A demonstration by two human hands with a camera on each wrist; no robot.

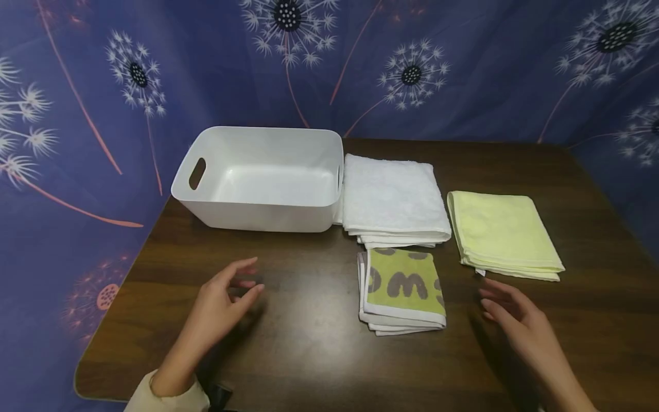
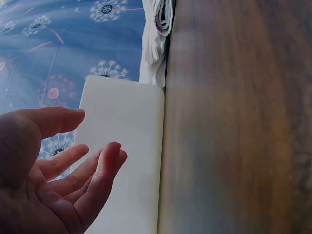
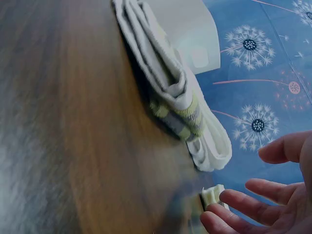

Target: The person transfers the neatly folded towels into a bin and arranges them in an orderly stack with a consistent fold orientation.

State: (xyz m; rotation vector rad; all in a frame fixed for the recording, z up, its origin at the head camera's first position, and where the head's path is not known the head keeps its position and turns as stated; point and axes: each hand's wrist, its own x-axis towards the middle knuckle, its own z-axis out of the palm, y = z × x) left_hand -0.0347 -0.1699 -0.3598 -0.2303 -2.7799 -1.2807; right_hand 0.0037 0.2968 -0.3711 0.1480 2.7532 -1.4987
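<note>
My left hand [image 1: 218,303] hovers over the table in front of the white plastic bin [image 1: 262,216], fingers loosely bent and holding nothing. The left wrist view shows the same relaxed left hand [image 2: 68,175] near the bin's side [image 2: 124,146]. On the right, my right hand [image 1: 520,326] is just below the folded yellow towel [image 1: 504,232], apart from it and holding nothing. Between the hands lies a folded green towel [image 1: 404,283] with grey letter shapes and white edges. A larger folded white towel [image 1: 391,194] lies behind it, against the bin's right side.
A dark wooden table [image 1: 309,366] bears everything. Behind it hangs a blue cloth [image 1: 479,74] printed with dandelions. A small dark object [image 1: 220,395] shows beside the left sleeve [image 1: 167,395]. The bin has an oval handle hole at its left end.
</note>
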